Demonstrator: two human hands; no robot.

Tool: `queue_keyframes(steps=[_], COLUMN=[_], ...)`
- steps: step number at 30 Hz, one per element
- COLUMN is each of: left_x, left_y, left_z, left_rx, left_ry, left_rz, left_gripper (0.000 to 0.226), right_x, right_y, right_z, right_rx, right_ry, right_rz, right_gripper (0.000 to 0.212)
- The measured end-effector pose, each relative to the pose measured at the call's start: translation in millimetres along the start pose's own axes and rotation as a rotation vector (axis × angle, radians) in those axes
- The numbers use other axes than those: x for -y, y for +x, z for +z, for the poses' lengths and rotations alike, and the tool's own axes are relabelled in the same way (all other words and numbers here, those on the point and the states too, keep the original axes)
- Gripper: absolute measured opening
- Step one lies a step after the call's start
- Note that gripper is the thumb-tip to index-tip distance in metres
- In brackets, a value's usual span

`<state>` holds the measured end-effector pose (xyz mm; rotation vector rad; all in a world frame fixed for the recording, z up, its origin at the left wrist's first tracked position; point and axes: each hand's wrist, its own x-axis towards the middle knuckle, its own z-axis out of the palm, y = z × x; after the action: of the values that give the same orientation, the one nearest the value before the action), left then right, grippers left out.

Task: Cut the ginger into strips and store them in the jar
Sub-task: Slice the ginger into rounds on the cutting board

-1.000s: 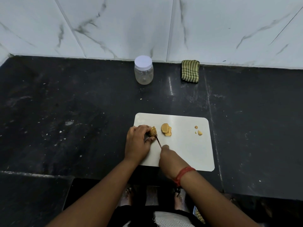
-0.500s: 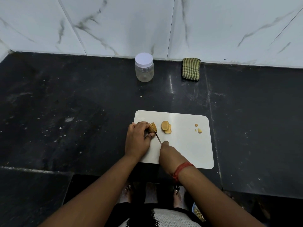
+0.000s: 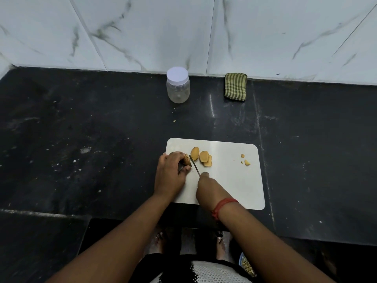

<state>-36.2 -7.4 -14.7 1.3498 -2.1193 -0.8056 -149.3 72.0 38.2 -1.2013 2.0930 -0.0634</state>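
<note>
I am gripping the knife [image 3: 194,165] in my right hand [image 3: 210,187], fist clenched round the handle, blade angled down beside the ginger [image 3: 187,159]. My left hand [image 3: 171,174] is pinching that ginger stub against the cutting board [image 3: 228,180], fingertips just beside the blade. I am judging this as the slicing step: three rounds [image 3: 201,157] are lying just right of the blade, none yet cut into strips. Next I am needing another thin slice off a short stub, with my fingers tucked clear. A few small scraps [image 3: 245,161] are sitting near the board's right edge. The jar [image 3: 177,85] is standing capped at the back of the desk [image 3: 81,129], well apart, so its lid is needing to come off first. A striped cloth [image 3: 235,86] is lying beside it, in nobody's way.
</note>
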Motion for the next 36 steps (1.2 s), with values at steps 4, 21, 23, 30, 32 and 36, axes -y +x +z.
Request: queue_keyframes(steps=[4, 21, 23, 30, 32, 36], left_x=[2.9, 7.9, 10.3, 8.8, 8.7, 7.7], left_y=[2.7, 4.1, 4.3, 4.1, 4.1, 4.1], left_z=[2.4, 3.9, 5.1, 4.1, 3.8, 4.1], left_rx=[-0.028, -0.052, -0.050, -0.083, -0.091, -0.094], left_ry=[-0.003, -0.079, -0.073, -0.045, -0.042, -0.033], left_rz=[0.016, 0.022, 0.007, 0.053, 0.058, 0.055], left_gripper=[0.025, 0.030, 0.031, 0.030, 0.028, 0.029], right_x=[-15.3, 12.3, 12.5, 14.0, 16.3, 23.0], right_y=[-10.9, -6.3, -5.4, -8.7, -9.0, -8.9], right_z=[-8.2, -9.1, -8.9, -10.9, -11.1, -12.2], right_rx=[-0.032, -0.061, -0.070, -0.061, -0.054, -0.019], right_ry=[0.026, 0.116, 0.108, 0.096, 0.092, 0.100], right_rz=[-0.040, -0.081, -0.078, -0.093, -0.079, -0.017], right_gripper=[0.033, 0.023, 0.024, 0.026, 0.027, 0.029])
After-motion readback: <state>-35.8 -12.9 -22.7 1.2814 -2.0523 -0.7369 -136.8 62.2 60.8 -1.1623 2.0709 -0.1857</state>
